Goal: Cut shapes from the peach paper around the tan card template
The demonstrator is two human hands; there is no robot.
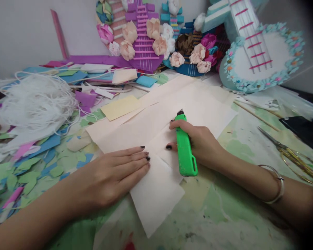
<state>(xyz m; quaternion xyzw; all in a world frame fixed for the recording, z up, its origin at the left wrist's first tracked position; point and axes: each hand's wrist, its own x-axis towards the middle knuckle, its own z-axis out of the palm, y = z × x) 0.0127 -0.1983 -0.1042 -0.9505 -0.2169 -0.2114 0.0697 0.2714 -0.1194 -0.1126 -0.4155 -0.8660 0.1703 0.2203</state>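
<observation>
Left hand (106, 177) flat on the paper (156, 198), fingers straight and together — right hand's (203, 144) fingers snug round the cutter (184, 149)!

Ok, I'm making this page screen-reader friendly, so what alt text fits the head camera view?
A right hand holds a green utility knife with its blade out, while a left hand lies flat on pale paper. Around them are paper scraps, white string, scissors and decorated paper guitars.

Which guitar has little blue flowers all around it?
The far-right guitar: little blue flowers ring its white front. The other guitars have bigger flowers.
</observation>
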